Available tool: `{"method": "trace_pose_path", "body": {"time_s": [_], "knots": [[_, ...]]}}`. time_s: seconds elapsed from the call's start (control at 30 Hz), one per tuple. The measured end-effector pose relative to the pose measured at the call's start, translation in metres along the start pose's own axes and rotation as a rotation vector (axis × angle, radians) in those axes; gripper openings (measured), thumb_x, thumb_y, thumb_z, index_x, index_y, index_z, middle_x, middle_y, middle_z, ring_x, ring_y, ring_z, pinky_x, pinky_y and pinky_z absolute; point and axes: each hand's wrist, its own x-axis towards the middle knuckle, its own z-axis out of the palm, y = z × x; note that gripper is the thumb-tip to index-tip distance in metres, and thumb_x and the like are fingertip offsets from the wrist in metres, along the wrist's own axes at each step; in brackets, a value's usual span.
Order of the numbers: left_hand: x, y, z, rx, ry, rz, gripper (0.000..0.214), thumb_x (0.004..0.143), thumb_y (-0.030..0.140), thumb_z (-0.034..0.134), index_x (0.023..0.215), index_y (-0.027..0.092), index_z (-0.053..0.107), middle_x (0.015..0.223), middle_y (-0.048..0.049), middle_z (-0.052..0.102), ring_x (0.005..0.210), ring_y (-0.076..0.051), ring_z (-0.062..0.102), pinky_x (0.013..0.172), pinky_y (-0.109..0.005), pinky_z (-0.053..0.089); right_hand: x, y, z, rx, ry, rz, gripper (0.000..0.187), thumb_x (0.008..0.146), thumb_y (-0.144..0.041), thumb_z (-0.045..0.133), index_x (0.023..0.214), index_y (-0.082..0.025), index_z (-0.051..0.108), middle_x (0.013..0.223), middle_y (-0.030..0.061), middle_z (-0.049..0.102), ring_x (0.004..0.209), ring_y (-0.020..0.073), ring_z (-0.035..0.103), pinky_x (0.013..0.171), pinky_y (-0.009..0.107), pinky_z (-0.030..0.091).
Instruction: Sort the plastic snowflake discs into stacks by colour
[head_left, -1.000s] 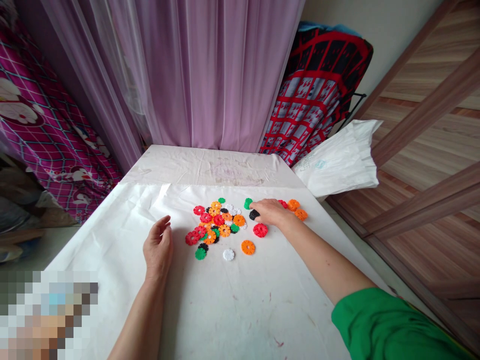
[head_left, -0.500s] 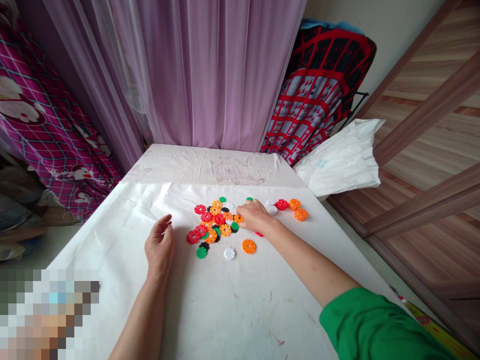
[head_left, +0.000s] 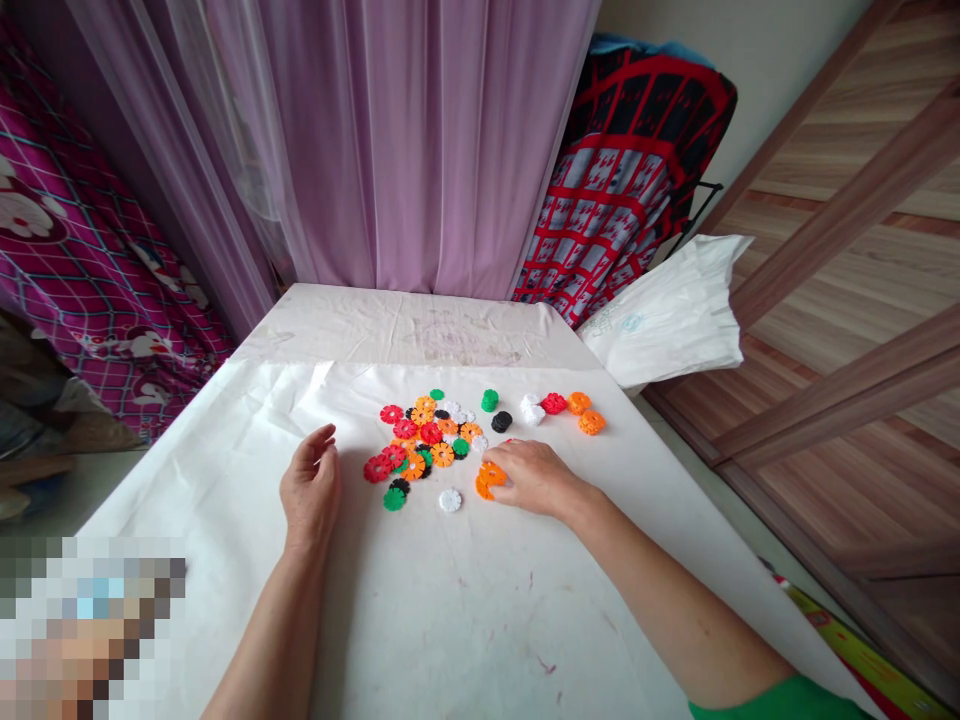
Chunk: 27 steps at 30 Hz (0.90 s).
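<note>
Head camera: a person seated at a table draped in white cloth works a scatter of toothed plastic discs, and the main pile of red, orange, green, black and white pieces serves as the landmark. The right hand lies palm down just right of the pile's near edge, its fingertips closed on orange discs that rest on the cloth. The left hand rests left of the pile, well clear of it, fingers loosely curled and grasping nothing. A single white disc and a green disc lie just in front of the pile. To its right, small stacks stand in a loose row: green stack, black stack, white stack, red stack and orange stacks. Beyond them a white plastic bag slumps at the table's corner, and a purple curtain hangs behind the pile.
</note>
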Motion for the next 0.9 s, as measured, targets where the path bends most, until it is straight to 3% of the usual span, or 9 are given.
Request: {"method": "trace_pose_path", "body": {"time_s": [0.3, 0.5, 0.63, 0.77, 0.9], "knots": [[0.001, -0.001, -0.001, 0.009, 0.000, 0.024, 0.038, 0.075, 0.031, 0.055, 0.108, 0.022, 0.070, 0.108, -0.0068, 0.073, 0.107, -0.023, 0.067, 0.105, -0.044, 0.046, -0.009, -0.013, 0.009, -0.045, 0.000, -0.019, 0.020, 0.085, -0.026, 0.058, 0.103, -0.022, 0.064, 0.104, 0.0064, 0.070, 0.098, 0.0227, 0.059, 0.074, 0.031, 0.036], [-0.001, 0.003, -0.001, 0.017, 0.011, 0.008, 0.037, 0.074, 0.030, 0.054, 0.107, 0.022, 0.071, 0.107, -0.0072, 0.074, 0.105, -0.023, 0.067, 0.104, -0.044, 0.046, -0.008, -0.015, 0.012, -0.025, 0.003, -0.028, 0.029, 0.085, -0.028, 0.059, 0.114, -0.024, 0.062, 0.109, 0.0070, 0.066, 0.099, 0.0226, 0.058, 0.073, 0.031, 0.035], [-0.002, 0.004, -0.001, 0.013, 0.011, 0.009, 0.038, 0.074, 0.031, 0.055, 0.108, 0.022, 0.070, 0.107, -0.0066, 0.074, 0.106, -0.023, 0.067, 0.104, -0.043, 0.047, -0.007, -0.015, 0.016, -0.035, 0.000, -0.033, 0.023, 0.085, -0.026, 0.057, 0.106, -0.024, 0.065, 0.106, 0.0069, 0.064, 0.096, 0.0217, 0.058, 0.073, 0.030, 0.036], [-0.002, 0.004, -0.001, 0.020, 0.010, 0.013, 0.038, 0.074, 0.031, 0.056, 0.108, 0.022, 0.070, 0.108, -0.0065, 0.074, 0.105, -0.023, 0.067, 0.104, -0.043, 0.047, -0.003, -0.012, 0.007, 0.003, -0.026, -0.021, 0.030, 0.083, -0.030, 0.060, 0.112, -0.025, 0.063, 0.111, 0.0061, 0.064, 0.101, 0.0222, 0.058, 0.076, 0.030, 0.039], [-0.002, 0.004, -0.001, 0.025, 0.009, 0.018, 0.038, 0.074, 0.031, 0.055, 0.108, 0.022, 0.070, 0.108, -0.0066, 0.073, 0.106, -0.023, 0.067, 0.105, -0.044, 0.047, 0.019, -0.006, -0.011, -0.017, 0.067, 0.084, 0.028, 0.086, -0.030, 0.058, 0.113, -0.024, 0.064, 0.114, 0.0067, 0.067, 0.110, 0.0233, 0.057, 0.078, 0.030, 0.042]]}}
